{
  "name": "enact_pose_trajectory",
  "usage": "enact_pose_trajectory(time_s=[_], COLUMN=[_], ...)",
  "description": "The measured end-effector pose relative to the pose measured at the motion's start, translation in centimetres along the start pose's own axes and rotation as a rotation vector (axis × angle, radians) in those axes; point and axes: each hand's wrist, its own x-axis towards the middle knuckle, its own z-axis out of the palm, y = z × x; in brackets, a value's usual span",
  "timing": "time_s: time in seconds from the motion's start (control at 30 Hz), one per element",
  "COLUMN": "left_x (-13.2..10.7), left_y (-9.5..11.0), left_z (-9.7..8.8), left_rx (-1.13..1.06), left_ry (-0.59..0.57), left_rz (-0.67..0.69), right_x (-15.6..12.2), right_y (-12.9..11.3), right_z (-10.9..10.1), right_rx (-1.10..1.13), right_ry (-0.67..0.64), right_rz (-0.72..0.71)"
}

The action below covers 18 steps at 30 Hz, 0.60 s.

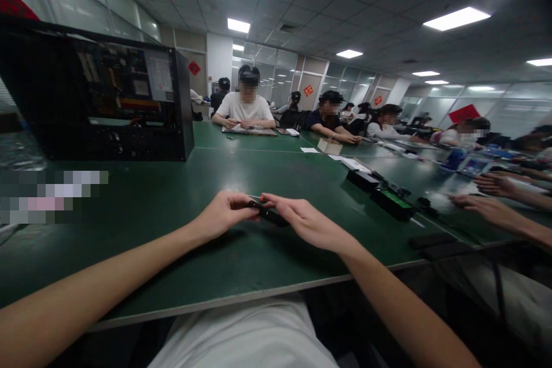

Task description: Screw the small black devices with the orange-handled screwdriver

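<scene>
Head view: our left hand [224, 215] pinches, our right hand [299, 215] cups, one black device [272, 216] near centre, over the green table [181, 267]. Label [157, 76] on the computer case [184, 112], ten o'clock: too small for us. Table edge [215, 302] at six; tabletop runs toward twelve; black box [361, 180] at two.

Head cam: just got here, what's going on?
Someone at a green table is handling a small black object. Their left hand pinches one end; their right hand covers the other, with a thin orange-ended item at its fingertips, too small to identify. An open computer case stands to the left, and a co-worker sits across, hands also together over the table.
</scene>
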Motion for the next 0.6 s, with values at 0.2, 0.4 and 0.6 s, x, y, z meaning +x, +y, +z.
enact_pose_trajectory(time_s=[0.2,0.4,0.6], left_x=[0.1,0.8,0.9], left_y=[-0.3,-0.9,-1.1], left_z=[-0.2,-1.1,-1.4], left_rx=[0.050,0.118,0.114], left_ry=[0.033,0.136,0.155], left_rz=[0.077,-0.007,-0.022], right_x=[0.5,-4.8,-12.0], right_y=[-1.2,6.0,13.4], right_z=[1.0,-11.4,-19.5], right_rx=[-0.198,-0.701,-1.019], right_ry=[0.092,0.544,0.664], right_rz=[-0.145,0.232,0.863])
